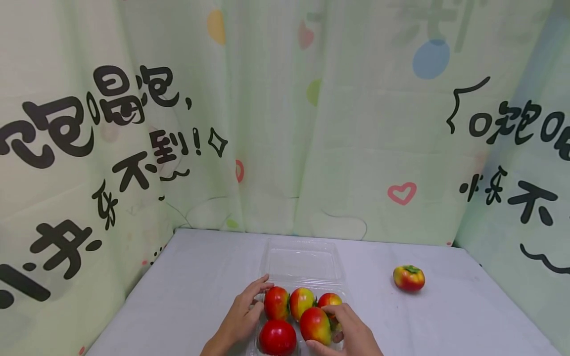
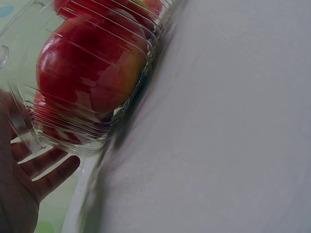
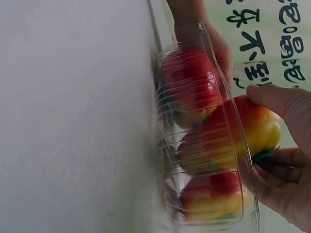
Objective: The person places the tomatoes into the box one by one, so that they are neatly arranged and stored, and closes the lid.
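My right hand [image 1: 352, 333] holds a red-and-yellow persimmon [image 1: 315, 325] with a green calyx, thumb on one side and fingers on the other. In the right wrist view that persimmon [image 3: 260, 121] is at the rim of a clear plastic clamshell box [image 3: 243, 145], partly above it. Several persimmons sit inside, among them a deep red one [image 1: 277, 337] at the near left and a red one [image 1: 276, 302] behind it. My left hand [image 1: 242, 314] is at the box's left side, its fingers loosely extended along the wall; the left wrist view shows these fingers [image 2: 53, 174] spread beside the plastic.
The box's clear lid [image 1: 303, 259] lies folded back flat behind it. One more persimmon [image 1: 408, 278] sits by itself on the white tabletop [image 1: 454, 306] to the right. Printed curtains [image 1: 276, 123] stand around the table's back and sides.
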### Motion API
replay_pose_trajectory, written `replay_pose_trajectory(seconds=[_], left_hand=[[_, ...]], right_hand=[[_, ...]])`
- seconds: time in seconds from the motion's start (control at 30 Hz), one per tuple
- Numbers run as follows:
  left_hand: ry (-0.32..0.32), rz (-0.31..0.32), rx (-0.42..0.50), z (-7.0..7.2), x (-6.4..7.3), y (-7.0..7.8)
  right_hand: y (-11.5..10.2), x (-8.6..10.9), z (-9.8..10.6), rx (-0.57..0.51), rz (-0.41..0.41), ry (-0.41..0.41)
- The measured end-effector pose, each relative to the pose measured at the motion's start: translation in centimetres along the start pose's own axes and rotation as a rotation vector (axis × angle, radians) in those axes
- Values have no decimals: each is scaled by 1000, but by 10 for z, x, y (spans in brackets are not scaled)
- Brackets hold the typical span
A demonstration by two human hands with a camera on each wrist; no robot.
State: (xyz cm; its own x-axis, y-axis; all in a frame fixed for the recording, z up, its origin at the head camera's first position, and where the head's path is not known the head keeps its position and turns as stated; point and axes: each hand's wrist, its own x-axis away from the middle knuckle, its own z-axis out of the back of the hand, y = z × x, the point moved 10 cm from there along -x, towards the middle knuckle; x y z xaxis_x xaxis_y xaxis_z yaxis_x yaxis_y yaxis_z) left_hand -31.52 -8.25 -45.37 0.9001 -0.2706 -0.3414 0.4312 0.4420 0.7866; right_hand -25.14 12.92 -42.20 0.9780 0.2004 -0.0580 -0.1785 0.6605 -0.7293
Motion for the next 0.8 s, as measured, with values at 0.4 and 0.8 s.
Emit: replay_pose_trajectory(seconds=[0.4, 0.8], left_hand=[[2, -19, 23, 0, 0, 2], [2, 1, 11, 0, 0, 1]], right_hand=[[13, -4, -20, 9, -100, -99], [16, -6, -25, 15, -127, -117]])
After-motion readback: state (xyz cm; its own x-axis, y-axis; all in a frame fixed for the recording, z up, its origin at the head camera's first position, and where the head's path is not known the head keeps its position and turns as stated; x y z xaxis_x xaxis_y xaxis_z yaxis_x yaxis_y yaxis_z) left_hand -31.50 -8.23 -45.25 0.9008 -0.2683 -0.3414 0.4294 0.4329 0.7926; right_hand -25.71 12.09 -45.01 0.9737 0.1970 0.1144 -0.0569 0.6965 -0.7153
